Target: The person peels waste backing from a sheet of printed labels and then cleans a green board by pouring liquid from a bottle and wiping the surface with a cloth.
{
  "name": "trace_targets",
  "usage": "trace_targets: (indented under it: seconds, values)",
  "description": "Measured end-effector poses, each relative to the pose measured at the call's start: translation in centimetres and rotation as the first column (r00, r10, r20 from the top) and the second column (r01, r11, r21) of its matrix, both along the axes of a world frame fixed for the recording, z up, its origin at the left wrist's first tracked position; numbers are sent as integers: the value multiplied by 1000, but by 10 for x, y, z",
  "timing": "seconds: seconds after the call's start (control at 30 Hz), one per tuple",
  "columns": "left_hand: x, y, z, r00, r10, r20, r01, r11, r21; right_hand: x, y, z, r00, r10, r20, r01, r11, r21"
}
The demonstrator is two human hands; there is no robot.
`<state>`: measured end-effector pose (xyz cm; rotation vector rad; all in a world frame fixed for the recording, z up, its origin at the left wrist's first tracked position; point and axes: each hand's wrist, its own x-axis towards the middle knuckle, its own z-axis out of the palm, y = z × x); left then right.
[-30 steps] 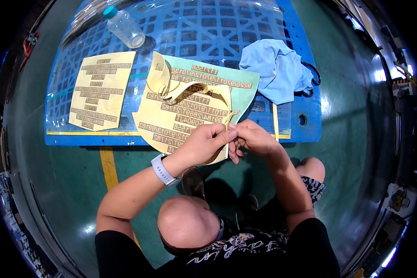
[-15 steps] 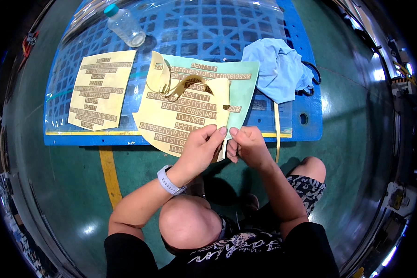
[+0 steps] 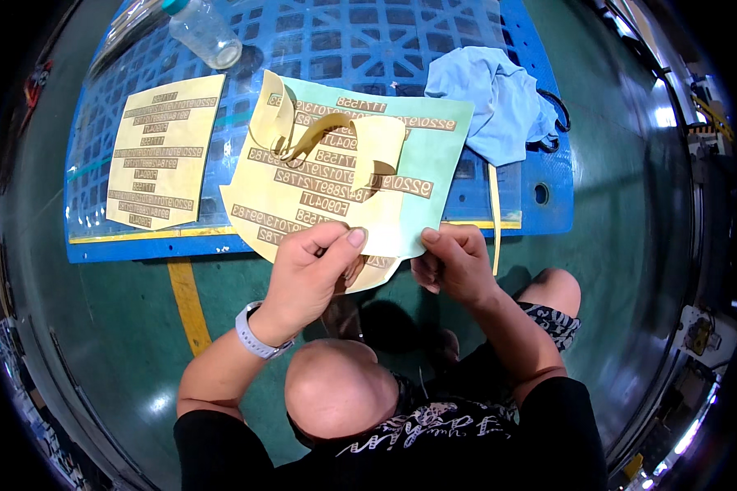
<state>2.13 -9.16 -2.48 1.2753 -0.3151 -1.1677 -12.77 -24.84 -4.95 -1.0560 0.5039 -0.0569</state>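
The left hand (image 3: 307, 270) has moved left, away from the right hand (image 3: 463, 262), and more of the pale green sheet (image 3: 434, 168) shows. The left grip pinches the yellow sheet's (image 3: 258, 196) lower edge; the right grip pinches the green one's lower right corner. Both sheets overhang the near edge of a blue lattice pallet (image 3: 147, 250). The layers look parted only along the right; yellow covers the rest. A second yellow panel (image 3: 164, 155), bottle (image 3: 209, 33) and blue cloth (image 3: 483, 98) lie around, above a green floor (image 3: 106, 327).
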Motion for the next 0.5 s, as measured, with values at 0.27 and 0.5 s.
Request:
trace_targets:
  seconds: [0.27, 0.5]
  values:
    - [-20, -19, -18, 885, -41, 464, 43, 999, 7, 4, 3, -1, 990, 21, -137, -32, 996, -82]
    - [-28, -24, -27, 839, -33, 544, 55, 998, -23, -10, 17, 4, 983, 87, -160, -73, 993, 90]
